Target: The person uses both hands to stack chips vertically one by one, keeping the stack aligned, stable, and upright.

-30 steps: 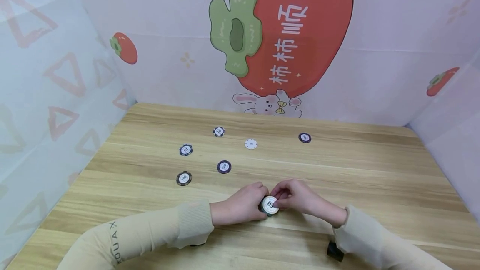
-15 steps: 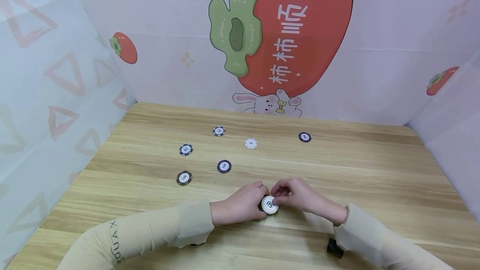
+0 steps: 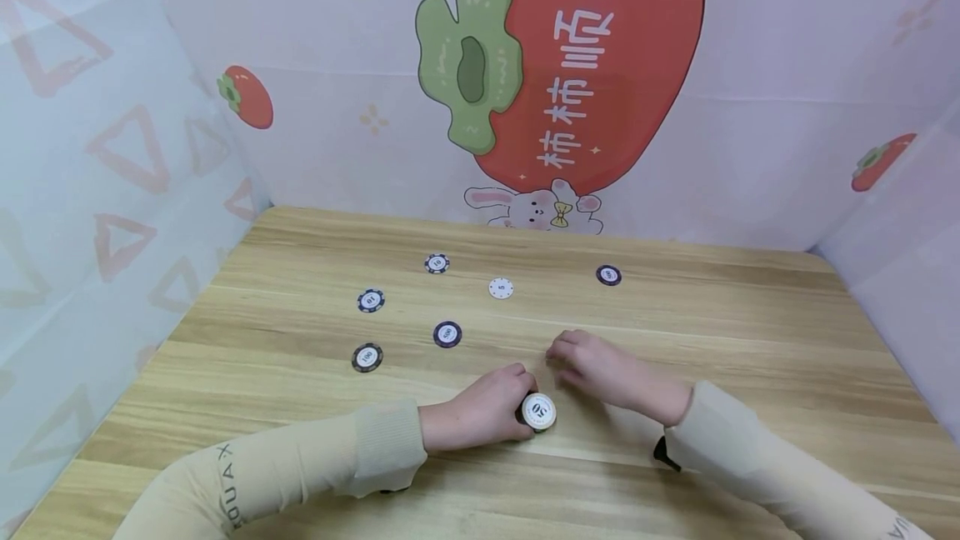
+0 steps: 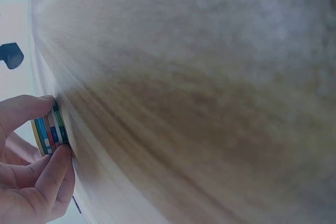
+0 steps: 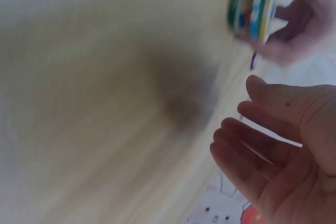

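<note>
A short stack of poker chips stands on the table with a pale chip marked 50 on top. My left hand grips the stack between thumb and fingers. In the left wrist view the stack's edge shows bands of several colours, with the thumb on one side and fingertips on the other. To the right and slightly beyond the stack, my right hand hovers near the table, apart from it. The right wrist view shows this hand with loosely bent fingers and nothing between them.
Several single chips lie flat on the wooden table: a 100 chip, a 500 chip, two blue-edged 10 chips, a white 5 chip and a dark purple chip farther right. A printed cloth hangs behind.
My right hand has let go of the top chip and moved up and away to the right. The left hand still holds the stack in the same spot.
</note>
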The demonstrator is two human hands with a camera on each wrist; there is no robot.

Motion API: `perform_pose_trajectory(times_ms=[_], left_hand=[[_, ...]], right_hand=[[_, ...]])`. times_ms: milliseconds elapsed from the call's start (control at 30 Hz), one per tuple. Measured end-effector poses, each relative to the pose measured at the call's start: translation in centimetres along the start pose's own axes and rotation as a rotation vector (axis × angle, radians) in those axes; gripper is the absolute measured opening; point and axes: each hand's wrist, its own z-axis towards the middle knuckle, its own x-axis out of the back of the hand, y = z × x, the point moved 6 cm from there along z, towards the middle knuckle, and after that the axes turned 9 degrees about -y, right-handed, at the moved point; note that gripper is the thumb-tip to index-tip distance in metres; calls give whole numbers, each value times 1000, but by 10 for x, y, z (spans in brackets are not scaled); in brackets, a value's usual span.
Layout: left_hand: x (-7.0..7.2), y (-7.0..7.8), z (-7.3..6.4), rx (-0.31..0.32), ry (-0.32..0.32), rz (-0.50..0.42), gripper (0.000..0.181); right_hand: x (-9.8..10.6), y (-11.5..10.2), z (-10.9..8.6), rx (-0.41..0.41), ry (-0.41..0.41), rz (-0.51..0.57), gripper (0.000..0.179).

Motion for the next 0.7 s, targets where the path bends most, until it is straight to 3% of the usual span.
perform_pose_trajectory(times_ms=[367,700], left_hand=[[0,-1,0,10,-9,-7,32],[-1,0,0,10,-2,-8,32]], right_hand=[[12,33,12,-36,28,-66,23],[22,68,20,-174,1,-22,24]])
